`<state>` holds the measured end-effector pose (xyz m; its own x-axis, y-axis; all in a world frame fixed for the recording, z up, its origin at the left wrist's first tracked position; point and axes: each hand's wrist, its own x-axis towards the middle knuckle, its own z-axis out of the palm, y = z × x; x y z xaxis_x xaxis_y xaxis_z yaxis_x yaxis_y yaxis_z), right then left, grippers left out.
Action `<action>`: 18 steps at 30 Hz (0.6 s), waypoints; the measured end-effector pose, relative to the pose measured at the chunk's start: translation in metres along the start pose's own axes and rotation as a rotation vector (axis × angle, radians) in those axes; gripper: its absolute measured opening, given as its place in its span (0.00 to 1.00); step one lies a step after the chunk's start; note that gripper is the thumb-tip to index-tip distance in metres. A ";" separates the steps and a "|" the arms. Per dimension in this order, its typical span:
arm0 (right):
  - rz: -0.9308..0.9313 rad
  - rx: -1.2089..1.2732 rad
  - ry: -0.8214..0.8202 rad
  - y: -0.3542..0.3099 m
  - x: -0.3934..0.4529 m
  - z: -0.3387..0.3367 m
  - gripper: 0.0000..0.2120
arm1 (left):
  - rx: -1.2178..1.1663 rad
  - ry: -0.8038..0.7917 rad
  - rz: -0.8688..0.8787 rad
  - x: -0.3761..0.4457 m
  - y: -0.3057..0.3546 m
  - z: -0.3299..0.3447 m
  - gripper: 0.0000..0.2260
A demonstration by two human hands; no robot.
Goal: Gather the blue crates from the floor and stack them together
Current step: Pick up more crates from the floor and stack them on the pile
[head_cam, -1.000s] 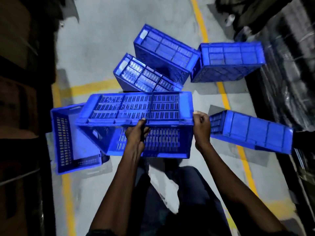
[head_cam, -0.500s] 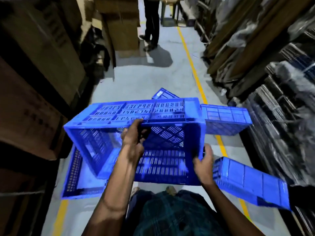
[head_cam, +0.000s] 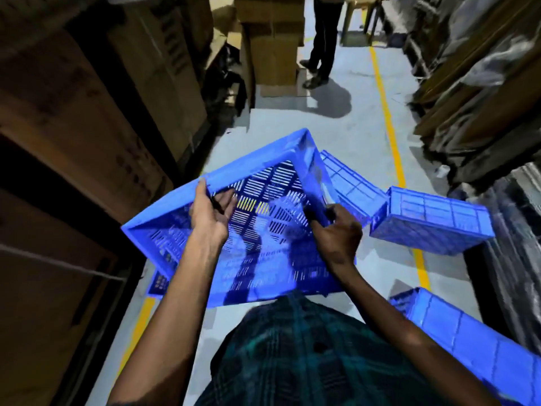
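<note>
Grey warehouse floor with a yellow line ran up the frame between stacked cardboard boxes at left and dark racks at right. At centre a blue crate was held tilted off the floor, its open side facing the camera; the left hand clasped its upper-left rim, the right hand was clenched on its right wall. Other blue crates lay on the floor at right
</note>
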<state>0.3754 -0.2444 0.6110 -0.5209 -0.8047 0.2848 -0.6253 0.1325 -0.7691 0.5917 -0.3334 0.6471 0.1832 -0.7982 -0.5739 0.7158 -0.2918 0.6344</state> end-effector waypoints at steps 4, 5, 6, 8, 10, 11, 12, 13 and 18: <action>0.004 0.059 -0.069 -0.019 0.008 0.002 0.20 | 0.126 -0.019 0.061 -0.009 -0.014 -0.035 0.17; 0.002 0.069 -0.074 -0.022 0.011 0.002 0.19 | 0.167 0.012 0.075 -0.010 -0.018 -0.046 0.16; 0.002 0.076 -0.079 -0.024 0.015 0.002 0.19 | 0.211 0.061 0.095 -0.011 -0.021 -0.058 0.15; 0.014 0.071 -0.099 -0.031 0.025 0.003 0.20 | 0.309 0.184 0.148 -0.011 -0.027 -0.086 0.11; 0.031 0.070 -0.110 -0.037 0.032 0.005 0.20 | 0.388 0.303 0.195 -0.006 -0.034 -0.115 0.08; 0.027 0.079 -0.114 -0.041 0.034 0.005 0.19 | 0.412 0.369 0.226 0.000 -0.036 -0.130 0.07; 0.009 0.092 -0.117 -0.042 0.036 0.006 0.18 | 0.438 0.433 0.241 0.004 -0.035 -0.141 0.07; -0.013 0.113 -0.126 -0.043 0.037 0.007 0.18 | 0.451 0.485 0.254 0.010 -0.034 -0.151 0.07; -0.014 0.199 -0.240 -0.043 0.055 0.015 0.22 | 0.386 0.671 0.167 0.043 -0.029 -0.192 0.16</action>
<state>0.3823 -0.3034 0.6513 -0.3462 -0.9225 0.1708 -0.4929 0.0239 -0.8698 0.7086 -0.2579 0.5048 0.7226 -0.3954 -0.5670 0.3811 -0.4564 0.8040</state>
